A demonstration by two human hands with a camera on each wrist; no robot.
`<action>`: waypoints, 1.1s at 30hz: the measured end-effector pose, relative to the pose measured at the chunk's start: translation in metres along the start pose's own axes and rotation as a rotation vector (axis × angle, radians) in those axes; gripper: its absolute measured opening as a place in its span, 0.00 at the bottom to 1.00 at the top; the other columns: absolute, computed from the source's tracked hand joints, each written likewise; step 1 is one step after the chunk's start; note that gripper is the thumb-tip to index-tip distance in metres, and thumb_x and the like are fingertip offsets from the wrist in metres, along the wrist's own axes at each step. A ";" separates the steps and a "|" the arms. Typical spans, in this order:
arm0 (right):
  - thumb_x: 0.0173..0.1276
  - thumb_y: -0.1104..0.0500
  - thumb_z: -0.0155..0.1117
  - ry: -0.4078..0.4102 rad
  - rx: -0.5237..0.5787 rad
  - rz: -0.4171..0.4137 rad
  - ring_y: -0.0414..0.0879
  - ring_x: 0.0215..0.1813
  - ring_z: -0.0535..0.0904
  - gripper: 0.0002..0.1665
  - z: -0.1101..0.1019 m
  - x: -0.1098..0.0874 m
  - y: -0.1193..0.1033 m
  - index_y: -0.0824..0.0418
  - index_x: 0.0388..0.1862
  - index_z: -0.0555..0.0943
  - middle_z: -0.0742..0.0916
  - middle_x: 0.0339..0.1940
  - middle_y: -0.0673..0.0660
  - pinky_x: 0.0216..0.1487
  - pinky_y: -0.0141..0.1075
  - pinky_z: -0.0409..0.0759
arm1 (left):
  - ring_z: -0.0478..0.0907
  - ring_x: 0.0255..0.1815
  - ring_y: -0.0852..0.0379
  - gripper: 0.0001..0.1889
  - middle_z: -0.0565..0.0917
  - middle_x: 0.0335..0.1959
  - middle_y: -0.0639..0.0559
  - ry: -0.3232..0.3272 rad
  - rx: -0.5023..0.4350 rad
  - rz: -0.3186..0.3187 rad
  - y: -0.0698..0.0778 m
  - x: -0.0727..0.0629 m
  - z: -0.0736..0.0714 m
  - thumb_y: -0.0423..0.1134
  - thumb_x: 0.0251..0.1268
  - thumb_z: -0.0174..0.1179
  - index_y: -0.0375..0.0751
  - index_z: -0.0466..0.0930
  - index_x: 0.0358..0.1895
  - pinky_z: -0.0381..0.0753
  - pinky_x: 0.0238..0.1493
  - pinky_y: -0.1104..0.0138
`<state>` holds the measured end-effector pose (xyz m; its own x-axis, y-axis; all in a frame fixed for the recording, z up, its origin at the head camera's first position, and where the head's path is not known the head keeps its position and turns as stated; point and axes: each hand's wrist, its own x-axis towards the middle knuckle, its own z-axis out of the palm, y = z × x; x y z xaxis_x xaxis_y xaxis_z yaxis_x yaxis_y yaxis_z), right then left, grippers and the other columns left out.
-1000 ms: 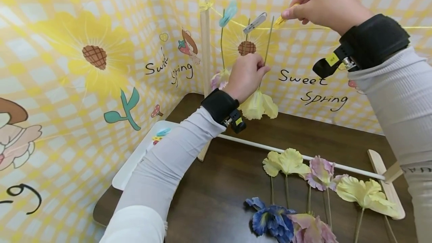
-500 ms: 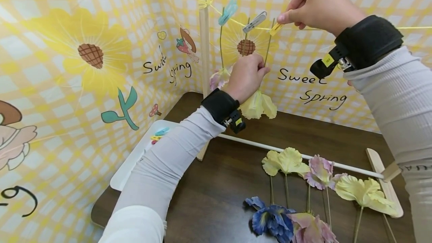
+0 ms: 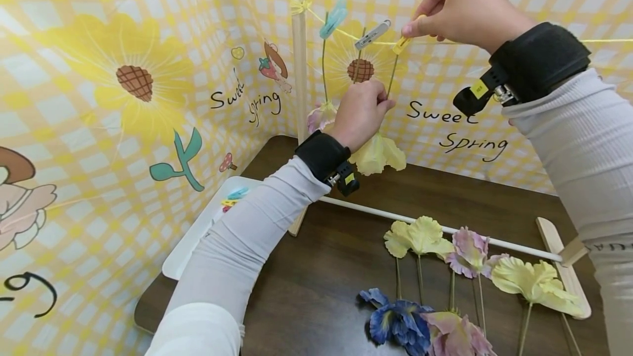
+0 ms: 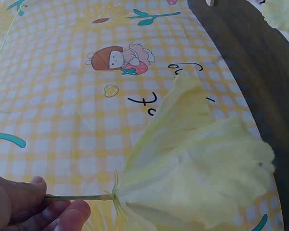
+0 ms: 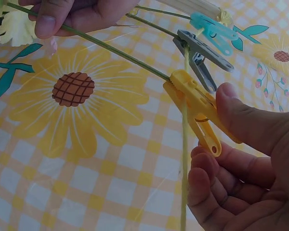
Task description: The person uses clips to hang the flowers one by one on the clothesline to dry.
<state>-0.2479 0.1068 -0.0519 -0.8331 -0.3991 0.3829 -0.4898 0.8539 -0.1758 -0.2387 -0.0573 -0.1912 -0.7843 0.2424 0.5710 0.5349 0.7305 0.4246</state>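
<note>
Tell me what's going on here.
A person's left hand pinches the stem of a yellow flower held head down, while the right hand holds a yellow clothespin over the stem's end and a yellow string. A gray clothespin and a blue clothespin grip other stems nearby. More flowers lie on the table.

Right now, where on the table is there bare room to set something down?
The table is bare between the left sleeve and the blue flower, and behind the white rod, right of the yellow flower in the left hand. It is crowded front right, where loose flowers lie, and on the line, where the right hand pinches the yellow clip.
</note>
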 end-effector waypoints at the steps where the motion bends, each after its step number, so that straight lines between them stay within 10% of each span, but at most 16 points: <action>1: 0.68 0.42 0.63 -0.004 0.001 0.000 0.43 0.27 0.73 0.26 0.000 0.000 0.000 0.64 0.45 0.85 0.82 0.29 0.55 0.28 0.34 0.66 | 0.72 0.26 0.59 0.13 0.77 0.24 0.51 -0.002 0.000 0.000 0.000 0.000 0.000 0.40 0.68 0.62 0.38 0.77 0.27 0.67 0.31 0.71; 9: 0.73 0.41 0.53 -0.004 -0.001 0.032 0.60 0.47 0.75 0.41 -0.005 -0.015 -0.004 0.68 0.72 0.62 0.78 0.53 0.70 0.40 0.42 0.67 | 0.72 0.26 0.58 0.13 0.77 0.24 0.51 -0.009 -0.001 0.012 0.002 -0.001 0.001 0.41 0.69 0.62 0.38 0.76 0.26 0.67 0.31 0.70; 16: 0.74 0.53 0.57 0.275 0.074 -0.187 0.58 0.47 0.76 0.28 0.008 -0.075 -0.013 0.69 0.65 0.72 0.80 0.48 0.67 0.43 0.31 0.65 | 0.73 0.26 0.58 0.12 0.79 0.27 0.51 -0.035 -0.022 -0.034 -0.004 -0.005 -0.002 0.42 0.68 0.62 0.37 0.80 0.29 0.68 0.30 0.70; 24: 0.74 0.58 0.58 0.322 0.052 -0.294 0.59 0.47 0.75 0.22 0.021 -0.112 -0.011 0.69 0.61 0.75 0.80 0.45 0.66 0.47 0.46 0.66 | 0.74 0.26 0.58 0.11 0.80 0.27 0.51 -0.033 -0.036 -0.050 -0.011 -0.009 -0.015 0.43 0.68 0.62 0.38 0.82 0.33 0.70 0.30 0.71; 28: 0.71 0.57 0.60 0.374 0.044 -0.359 0.56 0.42 0.77 0.21 0.030 -0.128 -0.009 0.70 0.56 0.78 0.83 0.44 0.64 0.44 0.38 0.67 | 0.76 0.28 0.60 0.11 0.81 0.29 0.52 0.057 -0.094 -0.001 -0.018 -0.035 -0.033 0.44 0.67 0.64 0.39 0.81 0.35 0.73 0.33 0.70; 33: 0.70 0.49 0.60 0.445 0.056 -0.482 0.49 0.37 0.80 0.22 0.062 -0.178 0.001 0.65 0.51 0.82 0.86 0.43 0.57 0.34 0.31 0.71 | 0.79 0.28 0.58 0.06 0.84 0.28 0.50 0.247 -0.089 0.160 -0.054 -0.102 -0.043 0.37 0.63 0.67 0.37 0.82 0.35 0.77 0.33 0.65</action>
<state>-0.1158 0.1579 -0.1760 -0.3375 -0.5461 0.7667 -0.8042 0.5906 0.0667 -0.1745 -0.1494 -0.2419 -0.5932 0.1794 0.7848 0.6796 0.6343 0.3686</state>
